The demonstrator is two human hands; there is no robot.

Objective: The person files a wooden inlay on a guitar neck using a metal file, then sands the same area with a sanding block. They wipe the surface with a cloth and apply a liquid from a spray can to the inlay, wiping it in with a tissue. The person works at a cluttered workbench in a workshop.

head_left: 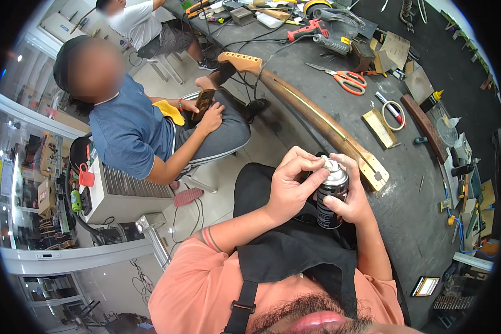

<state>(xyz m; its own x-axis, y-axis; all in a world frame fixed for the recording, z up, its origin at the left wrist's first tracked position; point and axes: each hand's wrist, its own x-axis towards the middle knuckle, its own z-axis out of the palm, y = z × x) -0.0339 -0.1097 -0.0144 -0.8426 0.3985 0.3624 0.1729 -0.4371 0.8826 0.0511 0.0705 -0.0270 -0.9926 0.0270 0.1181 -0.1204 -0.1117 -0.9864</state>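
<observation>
Beyond black apron (295, 259), beside the counter (412, 228), clasping a stiff, likely light, slick aerosol can (332, 190) with right fingers (346, 162) wrapped round its body, best gripped there; left fingers (310, 165) pinched at nozzle (331, 163).

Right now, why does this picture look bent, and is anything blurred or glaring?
Head view, throughout: the white rail at lower left bows through the fisheye lens, and the rim falls to black; the can, left hand and right hand look fairly sharp; a smooth blur hides the nearer person's head; small bright spots show at far left.
</observation>
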